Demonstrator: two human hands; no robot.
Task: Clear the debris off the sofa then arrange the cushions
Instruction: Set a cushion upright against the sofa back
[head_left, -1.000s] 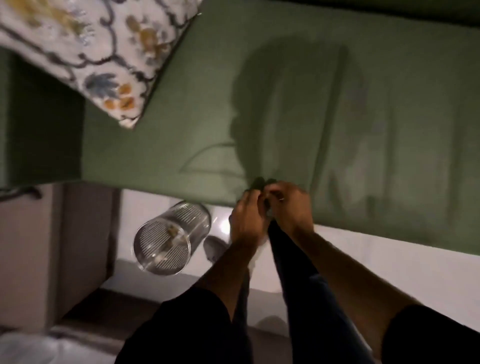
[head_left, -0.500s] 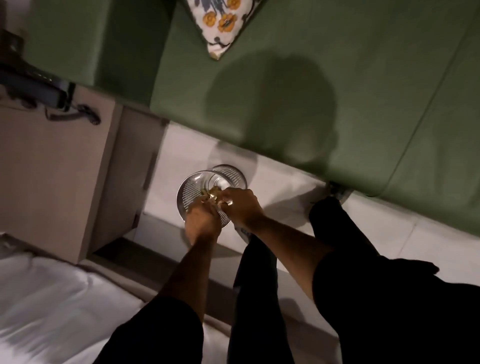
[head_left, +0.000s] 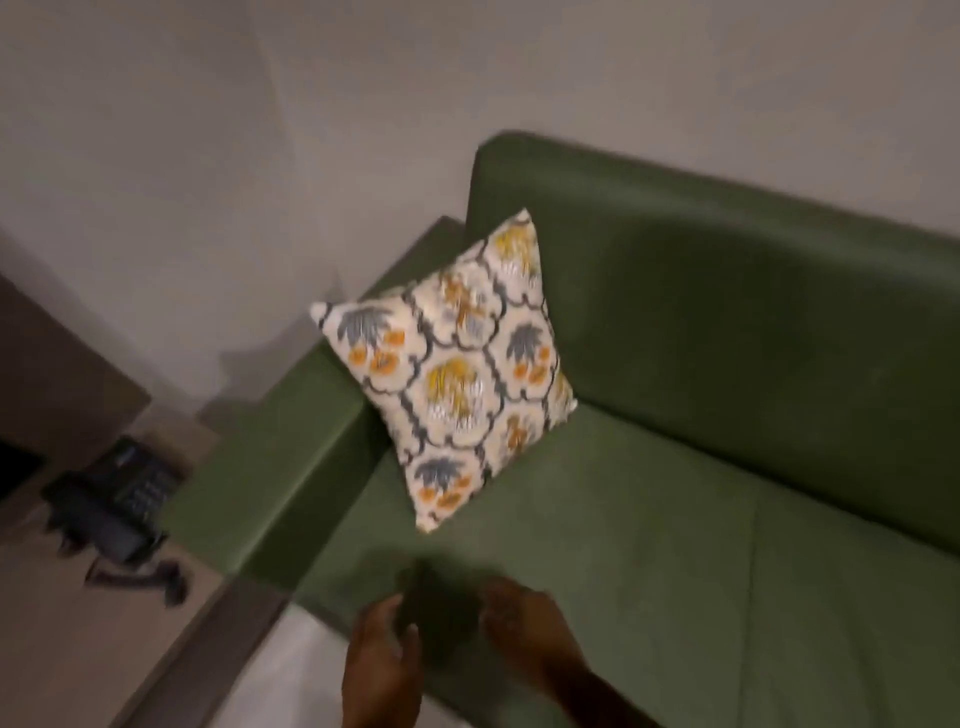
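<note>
A green sofa (head_left: 727, 364) fills the right and middle of the view, its fabric matte and evenly coloured, with a seam running across the seat between two seat pads. One cushion (head_left: 449, 371) stands on the far left end of the seat, tipped on a corner so it reads as a diamond, leaning back into the angle where the left armrest meets the backrest. Its cover is cream with a dark blue-grey lattice, and inside the lattice sit motifs in orange, yellow and grey-blue (the frame is blurred, so finer detail cannot be made out).

At the near edge, both hands hover over the front of the seat, well apart from the cushion. The left hand (head_left: 382, 670) has its fingers loosely spread and curled, holding nothing. The right hand (head_left: 522, 623) is likewise empty, fingers apart and slightly bent.

To the left, a dark telephone (head_left: 117, 501) rests on a pale wooden side table (head_left: 62, 649) beside the armrest.
</note>
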